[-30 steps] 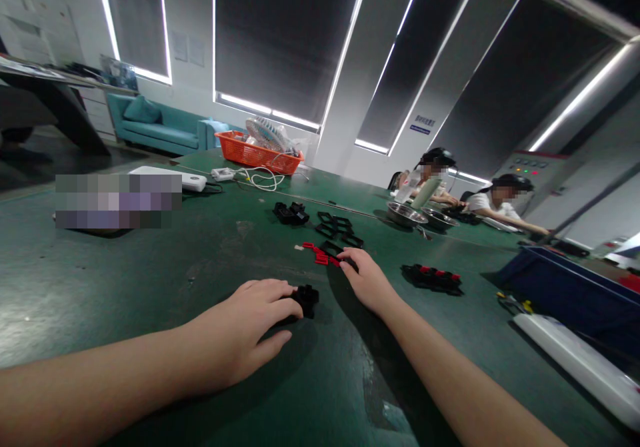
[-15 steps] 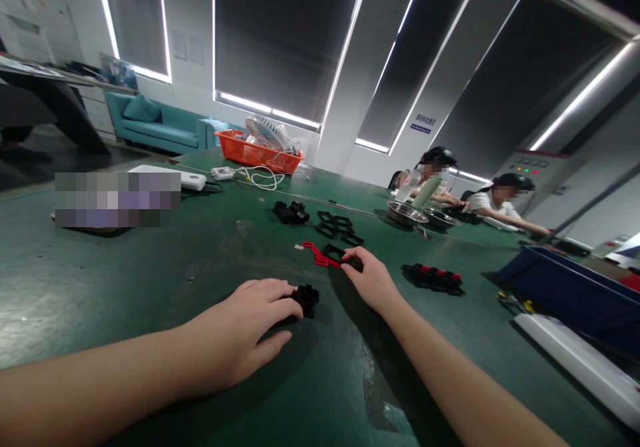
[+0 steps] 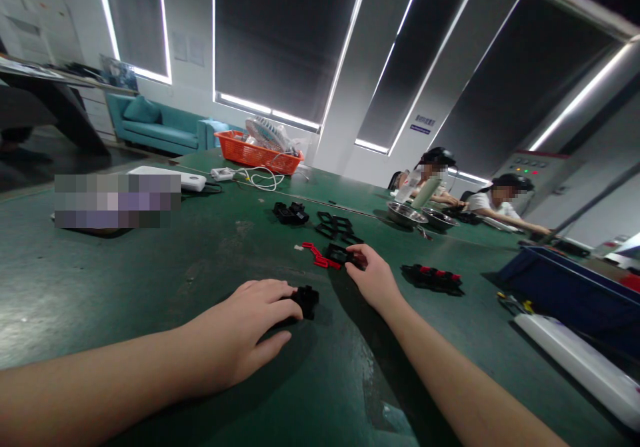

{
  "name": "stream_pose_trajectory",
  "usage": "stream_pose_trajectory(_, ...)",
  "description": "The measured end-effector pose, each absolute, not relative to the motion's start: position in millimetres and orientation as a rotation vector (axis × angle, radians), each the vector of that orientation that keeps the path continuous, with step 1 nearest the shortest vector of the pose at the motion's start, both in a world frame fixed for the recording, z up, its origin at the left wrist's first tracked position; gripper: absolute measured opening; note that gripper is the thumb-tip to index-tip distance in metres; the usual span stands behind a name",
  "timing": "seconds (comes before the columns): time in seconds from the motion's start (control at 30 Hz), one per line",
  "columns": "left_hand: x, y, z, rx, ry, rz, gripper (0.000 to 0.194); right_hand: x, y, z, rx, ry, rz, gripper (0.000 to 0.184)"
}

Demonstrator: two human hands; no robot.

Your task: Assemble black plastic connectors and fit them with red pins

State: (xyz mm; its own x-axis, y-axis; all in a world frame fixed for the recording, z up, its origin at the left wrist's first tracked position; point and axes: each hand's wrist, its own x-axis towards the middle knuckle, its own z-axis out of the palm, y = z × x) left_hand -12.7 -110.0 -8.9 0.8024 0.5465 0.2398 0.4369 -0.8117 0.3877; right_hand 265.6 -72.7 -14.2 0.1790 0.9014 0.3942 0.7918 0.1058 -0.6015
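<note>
My left hand point(image 3: 257, 330) rests low over the green table, its fingers curled on a small black plastic part point(image 3: 308, 300) whose near end they hide. Further out, my right hand point(image 3: 373, 274) pinches the right end of a black rectangular plastic frame point(image 3: 338, 254). Red plastic clips point(image 3: 317, 256) lie just left of that frame and partly against it. Beyond it are several loose black frames point(image 3: 336, 223) and a cluster of black plastic parts point(image 3: 291, 212). To the right of my right hand sits a black strip with red inserts point(image 3: 433, 279).
An orange basket point(image 3: 260, 152) holding a fan stands at the back, near a white cable point(image 3: 265, 179). Metal bowls point(image 3: 407, 214) and two people are at the far right. A blue bin point(image 3: 575, 297) and a long white object point(image 3: 575, 354) border the right side.
My right hand has shifted slightly right, and the black frame in its fingers has turned a little and moved away from the red clips. My left hand has stayed put.
</note>
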Motion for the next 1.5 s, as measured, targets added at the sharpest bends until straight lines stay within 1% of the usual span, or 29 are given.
stream_pose_trajectory(0.3, -13, -110, -10, 2.683, 0.735, 0.505, 0.029, 267, -72, -16, -1.651, -1.590, 0.144, 0.025)
stream_pose_trajectory(0.47, -13, -110, -9, 2.692, 0.729, 0.516, 0.029, 266, -72, -15, -1.618, -1.586, 0.110, 0.030)
stream_pose_trajectory(0.7, -13, -112, -7, 2.685, 0.739, 0.517, 0.028, 250, -91, 3, -1.525, -1.674, 0.063, 0.035)
stream_pose_trajectory(0.77, -13, -112, -7, 2.659, 0.763, 0.553, 0.027, 244, -100, 11, -1.499, -1.717, 0.069, 0.035)
stream_pose_trajectory(0.87, -13, -111, -9, 2.570, 0.850, 0.711, 0.023, 234, -116, 23, -1.457, -1.793, 0.108, 0.034)
stream_pose_trajectory(0.93, -13, -110, -10, 2.476, 0.940, 0.838, 0.029, 228, -126, 30, -1.392, -1.891, 0.182, 0.036)
stream_pose_trajectory(1.03, -13, -106, -13, 2.356, 1.047, 0.965, 0.052, 221, -137, 39, -1.294, -2.010, 0.268, 0.037)
stream_pose_trajectory(1.13, -12, -100, -15, 2.305, 1.028, 0.952, 0.060, 216, -143, 44, -1.245, -2.095, 0.333, 0.039)
stream_pose_trajectory(1.23, -11, -95, -14, 2.260, 0.955, 0.916, 0.056, 213, -147, 45, -1.227, -2.128, 0.390, 0.039)
stream_pose_trajectory(1.37, -12, -95, -7, 2.227, 0.864, 0.927, 0.039, 209, -150, 46, -1.233, -2.154, 0.431, 0.039)
stream_pose_trajectory(1.5, -12, -98, -3, 2.257, 0.814, 0.914, 0.042, 207, -152, 47, -1.257, -2.168, 0.404, 0.040)
